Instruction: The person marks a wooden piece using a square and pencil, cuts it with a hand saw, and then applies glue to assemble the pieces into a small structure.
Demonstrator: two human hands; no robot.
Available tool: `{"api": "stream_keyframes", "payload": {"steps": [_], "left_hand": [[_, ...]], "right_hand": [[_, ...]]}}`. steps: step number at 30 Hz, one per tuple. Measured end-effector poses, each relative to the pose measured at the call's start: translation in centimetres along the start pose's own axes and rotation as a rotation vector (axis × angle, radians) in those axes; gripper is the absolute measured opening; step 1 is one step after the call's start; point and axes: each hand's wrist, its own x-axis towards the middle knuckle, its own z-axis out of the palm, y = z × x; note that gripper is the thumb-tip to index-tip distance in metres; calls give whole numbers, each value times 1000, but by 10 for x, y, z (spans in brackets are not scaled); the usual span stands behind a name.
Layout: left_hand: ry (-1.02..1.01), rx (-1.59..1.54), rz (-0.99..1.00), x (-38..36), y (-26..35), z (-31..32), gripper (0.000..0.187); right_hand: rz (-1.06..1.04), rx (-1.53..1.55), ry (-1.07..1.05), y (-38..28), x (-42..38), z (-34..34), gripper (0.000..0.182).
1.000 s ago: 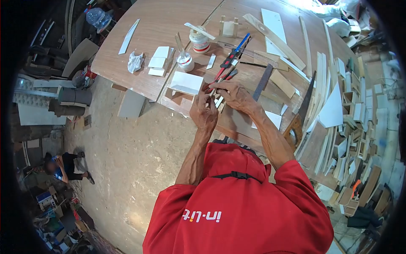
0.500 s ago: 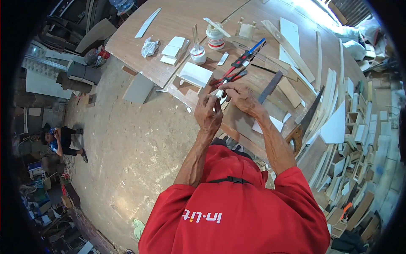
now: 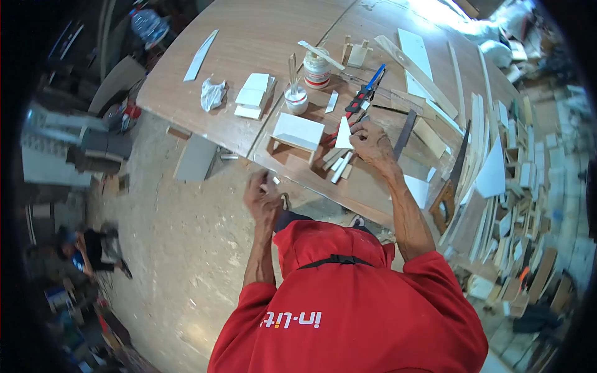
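Note:
My right hand (image 3: pixel 372 144) is over the workbench, its fingers closed on a white triangular piece (image 3: pixel 344 135). My left hand (image 3: pixel 262 196) is off the bench edge, blurred, with curled fingers; whatever they hold cannot be made out. A small white-topped wooden box (image 3: pixel 298 132) stands near the bench corner, between the two hands. Several thin strips (image 3: pixel 339 165) lie below the right hand. A red-and-black clamp-like tool (image 3: pixel 357 102) with a blue end lies just beyond it.
Behind the box stand a white pot (image 3: pixel 296 99) with sticks in it and a larger jar (image 3: pixel 316 71) with a strip across its top. A handsaw (image 3: pixel 444 202) and long wooden strips (image 3: pixel 482 161) line the right side. One person (image 3: pixel 93 252) is at the far left.
My hands, close together before, have parted: the left moved down and left off the bench edge, the right stayed over the bench with the white triangular piece. The view has shifted slightly.

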Motion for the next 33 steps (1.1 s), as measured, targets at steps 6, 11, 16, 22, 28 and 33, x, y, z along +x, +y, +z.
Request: {"api": "stream_keyframes", "payload": {"steps": [6, 11, 16, 22, 28, 33], "left_hand": [[-410, 216, -222, 38, -146, -73, 14], [-777, 221, -274, 42, -233, -97, 20], [-905, 196, -355, 39, -268, -104, 22], [-1023, 138, -678, 29, -311, -104, 19], [-1020, 118, -871, 30, -357, -102, 15], [-1003, 75, -892, 34, -361, -108, 13]], "right_hand": [[89, -283, 199, -38, -3, 34, 22], [191, -402, 284, -56, -2, 60, 20], [204, -513, 326, -72, 4, 74, 18], [270, -630, 363, -80, 3, 84, 12], [301, -644, 362, -91, 3, 91, 12], [306, -723, 352, -89, 7, 98, 11]]}}
